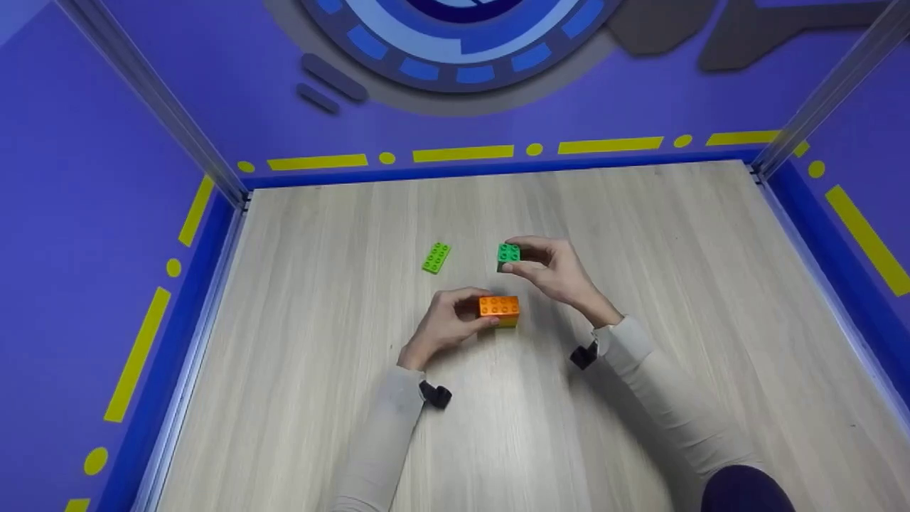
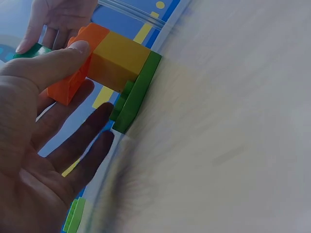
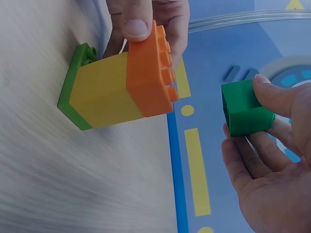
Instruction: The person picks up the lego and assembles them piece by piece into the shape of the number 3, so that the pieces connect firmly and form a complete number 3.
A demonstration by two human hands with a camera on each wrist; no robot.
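Note:
My left hand (image 1: 446,323) pinches an orange brick (image 1: 500,306) between thumb and fingers. Beneath it, a yellow brick (image 3: 104,92) is joined on, with a flat green brick (image 2: 138,94) at the bottom of the stack. Part of the flat green brick's studs stick out past the yellow one. Farther back and to the right, my right hand (image 1: 558,272) pinches a small green brick (image 1: 508,254), studs up, raised and apart from the stack. Its hollow underside edge shows in the right wrist view.
A light green flat brick (image 1: 436,257) lies on the wooden tabletop (image 1: 320,299), behind and left of the stack. Blue-purple panels (image 1: 455,128) with yellow dashes enclose the table at the back and both sides.

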